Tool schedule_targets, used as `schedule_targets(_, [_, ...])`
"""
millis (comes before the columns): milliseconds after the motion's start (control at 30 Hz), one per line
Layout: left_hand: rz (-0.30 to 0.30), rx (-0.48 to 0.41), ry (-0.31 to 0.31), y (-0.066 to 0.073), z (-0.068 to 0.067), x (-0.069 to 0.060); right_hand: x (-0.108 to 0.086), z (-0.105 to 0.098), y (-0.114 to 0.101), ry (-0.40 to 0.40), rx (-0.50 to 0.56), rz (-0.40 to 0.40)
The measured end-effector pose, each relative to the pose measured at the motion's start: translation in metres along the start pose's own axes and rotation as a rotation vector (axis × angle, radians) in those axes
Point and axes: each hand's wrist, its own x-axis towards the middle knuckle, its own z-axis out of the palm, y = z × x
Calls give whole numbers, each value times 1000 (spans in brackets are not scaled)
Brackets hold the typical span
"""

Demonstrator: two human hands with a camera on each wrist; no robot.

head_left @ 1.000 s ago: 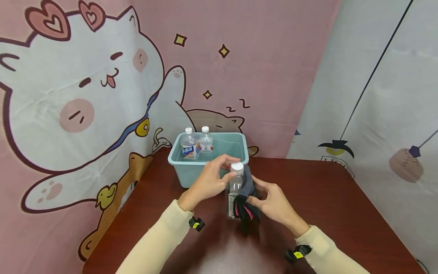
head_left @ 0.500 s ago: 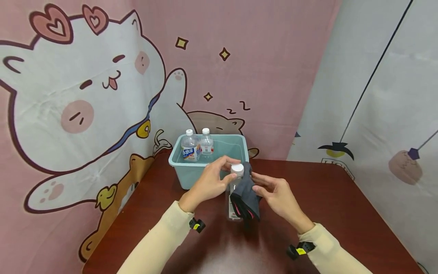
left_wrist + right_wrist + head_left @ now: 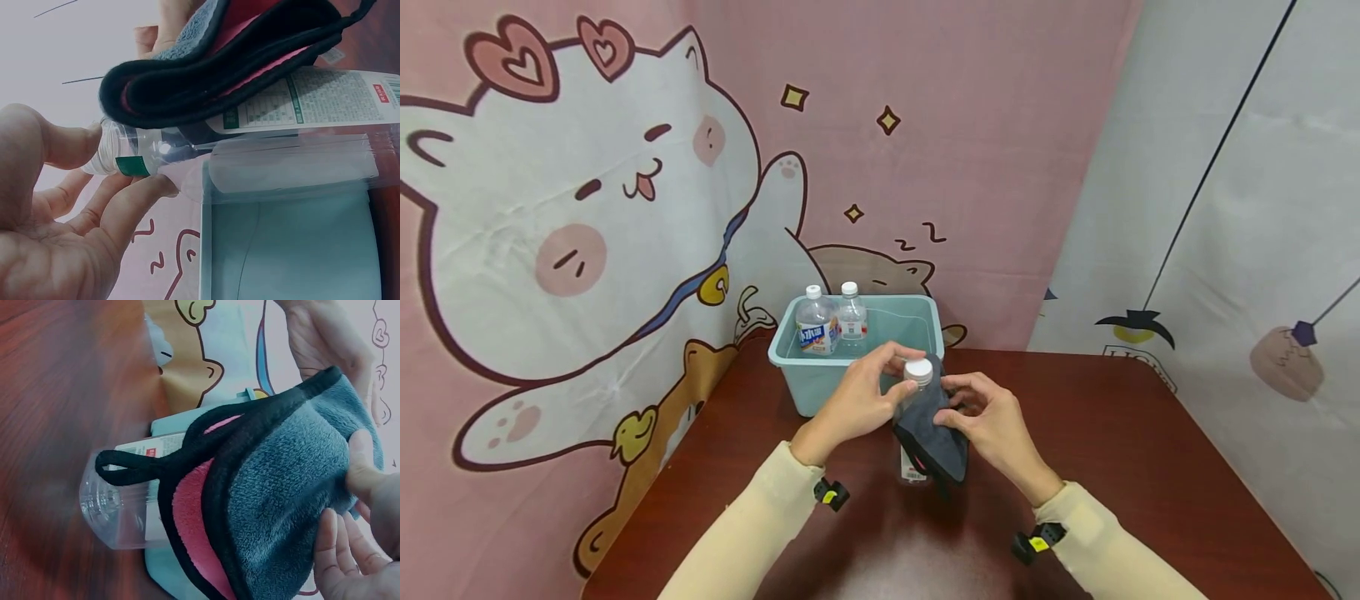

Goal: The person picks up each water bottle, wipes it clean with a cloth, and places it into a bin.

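Note:
In the head view, my left hand [image 3: 865, 396] holds a clear plastic bottle [image 3: 917, 372] by its neck, just below the white cap. The bottle stands upright on the table. My right hand [image 3: 996, 425] pinches a folded grey cleaning cloth [image 3: 936, 425] against the bottle's right side and front, hiding much of it. Seen from the right wrist, the cloth [image 3: 281, 487] has black edging, a pink inner side and a black hanging loop. The left wrist view shows the bottle's white and green label [image 3: 312, 103] and my thumb and fingers around the neck.
Directly behind the hands is a light blue plastic bin [image 3: 805, 387]. Inside its left part stand a bottle with a blue and orange label [image 3: 817, 333] and a second clear bottle [image 3: 852, 321]. The brown table [image 3: 1112, 450] meets cartoon-printed cloth walls.
My right hand has shifted, lately leftward, and the cloth now spreads further across the bottle's front, with less of its pink side showing. My left hand keeps its hold on the neck.

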Motion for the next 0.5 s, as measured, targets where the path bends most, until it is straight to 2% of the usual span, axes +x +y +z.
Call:
schedule_targets(167, [-4,-7,0,1,0,0,3,7,-1,14,-29,10])
schedule_targets(400, [-8,4,-3,-1,0,1,6,16,-2,58,-80,-28])
schedule_targets(500, [-9,8,-2,-2,0,2,6,14,-1,37,-80,-51])
